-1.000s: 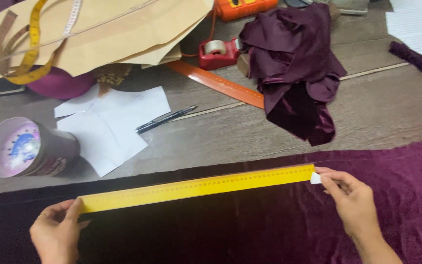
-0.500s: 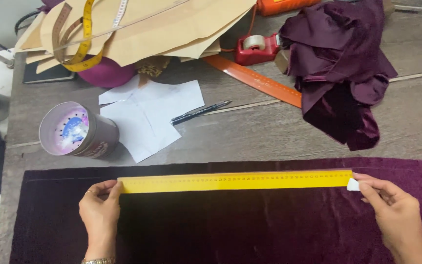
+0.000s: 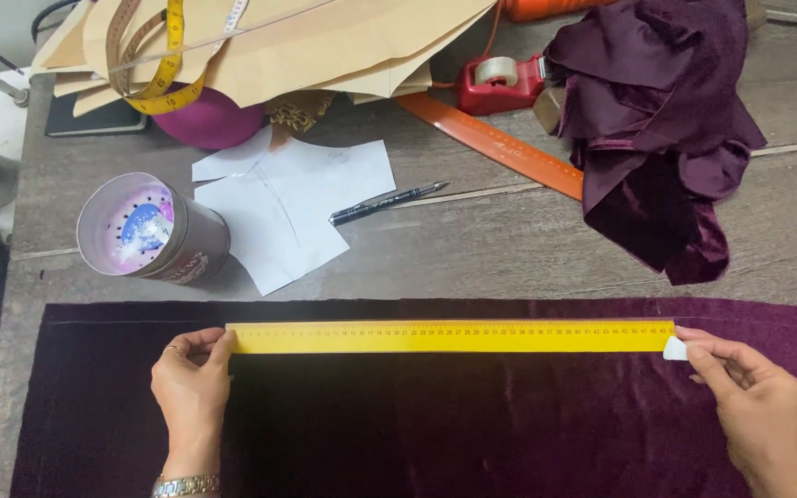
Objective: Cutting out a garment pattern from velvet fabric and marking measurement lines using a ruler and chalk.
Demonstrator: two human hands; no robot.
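A long yellow ruler (image 3: pixel 449 337) lies flat along the upper edge of a dark purple velvet cloth (image 3: pixel 435 433) spread over the table. My left hand (image 3: pixel 191 392) presses down on the ruler's left end with its fingertips. At the ruler's right end my right hand (image 3: pixel 754 410) pinches a small white piece of chalk (image 3: pixel 674 349), whose tip touches the cloth beside the ruler.
Behind the cloth stand a round tin (image 3: pixel 151 231), white paper pieces (image 3: pixel 292 207), a black pen (image 3: pixel 387 203), an orange ruler (image 3: pixel 491 143), a red tape dispenser (image 3: pixel 500 83), crumpled purple velvet (image 3: pixel 657 129), tan paper patterns (image 3: pixel 325 41) and a yellow tape measure (image 3: pixel 160 65).
The ruler has gone from tilted to level along the cloth's top edge. The view has shifted, so more of the table's left side shows. Both hands stay at the ruler's ends.
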